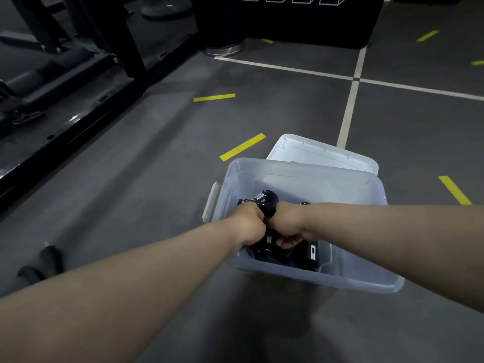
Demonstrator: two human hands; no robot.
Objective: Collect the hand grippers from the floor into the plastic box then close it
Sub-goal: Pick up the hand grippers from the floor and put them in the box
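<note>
On the left hand (250,226) the fingers (258,218) were curled tight. The right hand (290,226) had curled in too, and both were clamped on one black hand gripper (267,203)! The knuckles were almost touching and the wrists were bent down, with both forearms stretched out and down into the plastic box (301,280). The gripper's round head and coiled steel spring poked up above the fists, toward the box's far wall, while its handles were hidden inside the grasp. Under the hands, other grippers (303,254) lay in a dark heap on the box's bottom, near its front wall. The box was translucent and open-topped, with a pale latch (212,203) on its left end. The white lid (322,153) lay on the floor (157,179) just behind the box, its near edge hidden by the box's rim. Left of the box, well apart, a stray gripper (42,260) lay on the floor.
</note>
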